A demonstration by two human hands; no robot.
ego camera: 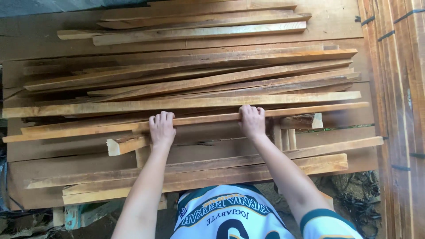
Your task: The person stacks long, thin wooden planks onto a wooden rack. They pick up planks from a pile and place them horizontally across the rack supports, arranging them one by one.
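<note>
One long thin wooden strip (pixel 203 118) is gripped by both hands, near frame centre. It runs roughly 9 to 3 o'clock, right end tilted slightly up toward 2 o'clock.

Left hand (pixel 161 129): fingers curled over the strip's far edge, clenched on it, at about 8 o'clock of centre. Right hand (pixel 252 120): same grasp, fingers wrapped over the top edge, at about 3 o'clock of centre. Thumbs are hidden, so it cannot be told where they sit.

The strip is seated on the near side of a loose pile of similar strips (pixel 199 79), stacked unevenly toward 12 o'clock, most laid the same 9-to-3 way, a few skewed. A smaller group of strips (pixel 199 22) is seen farther back at 12 o'clock, apart from the main pile.

Everything is carried on wide flat boards (pixel 345 26) underneath. Two thicker battens (pixel 212 170) are laid at 6 o'clock, just beside the forearms. A short offcut (pixel 126 144) is seen just below the left hand, at its 7 o'clock.

At 3 o'clock a stack of planks (pixel 398 110) is bound with dark straps. No bin or box is in view; the wood is held only by the boards.
</note>
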